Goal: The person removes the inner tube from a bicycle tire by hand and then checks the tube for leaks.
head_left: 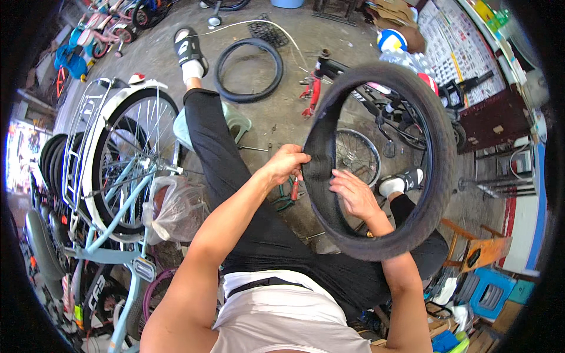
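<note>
A black bicycle tire (442,156) stands upright in front of me, off any wheel, its dark inner surface turned toward my hands. On its left side my left hand (286,163) pinches the edge between thumb and fingers. My right hand (356,197) reaches through the ring, its forearm passing behind the lower part. Its fingers are stretched out and lie at the inner wall, opposite my left hand. Below my left hand, red-handled pliers (295,189) lie on the floor. Through the tire a spoked wheel rim (376,156) shows on the floor.
Another black tire (220,66) lies flat ahead. A red and black bicycle frame (313,88) is behind the held tire. To the left stand a light blue bicycle (125,194) with a rear rack, a plastic bag (176,209) and a pale green stool (238,122). A blue stool (491,294) is at right.
</note>
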Demonstrator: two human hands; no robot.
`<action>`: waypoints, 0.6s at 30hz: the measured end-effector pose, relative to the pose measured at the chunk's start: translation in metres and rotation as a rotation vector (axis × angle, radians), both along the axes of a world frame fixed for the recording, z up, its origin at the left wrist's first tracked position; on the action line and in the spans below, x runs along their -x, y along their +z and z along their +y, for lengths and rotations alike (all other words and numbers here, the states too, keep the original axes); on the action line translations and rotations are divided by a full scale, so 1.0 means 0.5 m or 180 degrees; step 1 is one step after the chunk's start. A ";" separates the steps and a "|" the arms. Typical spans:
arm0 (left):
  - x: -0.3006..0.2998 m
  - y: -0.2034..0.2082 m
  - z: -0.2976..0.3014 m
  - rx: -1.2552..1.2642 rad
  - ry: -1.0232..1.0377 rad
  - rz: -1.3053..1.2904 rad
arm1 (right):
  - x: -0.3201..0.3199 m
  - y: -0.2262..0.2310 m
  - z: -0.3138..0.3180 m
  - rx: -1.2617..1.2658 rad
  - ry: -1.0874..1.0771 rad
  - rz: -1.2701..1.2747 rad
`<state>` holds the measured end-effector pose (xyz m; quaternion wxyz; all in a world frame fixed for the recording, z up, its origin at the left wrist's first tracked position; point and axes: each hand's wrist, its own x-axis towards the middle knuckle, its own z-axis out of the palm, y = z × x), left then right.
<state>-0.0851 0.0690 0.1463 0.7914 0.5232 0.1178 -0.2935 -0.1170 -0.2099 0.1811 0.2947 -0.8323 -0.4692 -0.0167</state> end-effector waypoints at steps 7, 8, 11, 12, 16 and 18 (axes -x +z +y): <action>-0.003 0.008 0.019 -0.0195 0.0098 0.0019 | 0.011 0.032 0.041 -0.0349 -0.0252 0.0336; 0.001 0.008 0.015 -0.0310 0.0105 0.0004 | 0.008 0.035 0.049 -0.0450 -0.0391 0.0211; 0.002 0.027 -0.001 -0.0595 0.0128 -0.0012 | -0.016 0.012 0.063 -0.0302 -0.0709 0.0396; 0.003 0.031 -0.004 -0.0635 0.0144 0.0025 | -0.030 0.006 0.077 -0.0253 -0.0767 0.0012; 0.005 0.035 -0.016 -0.0896 0.0038 0.0023 | -0.072 0.022 0.140 -0.0107 -0.1706 0.0966; 0.002 0.045 -0.025 -0.0929 -0.0049 -0.0041 | -0.101 -0.015 0.142 -0.0455 -0.1962 0.0572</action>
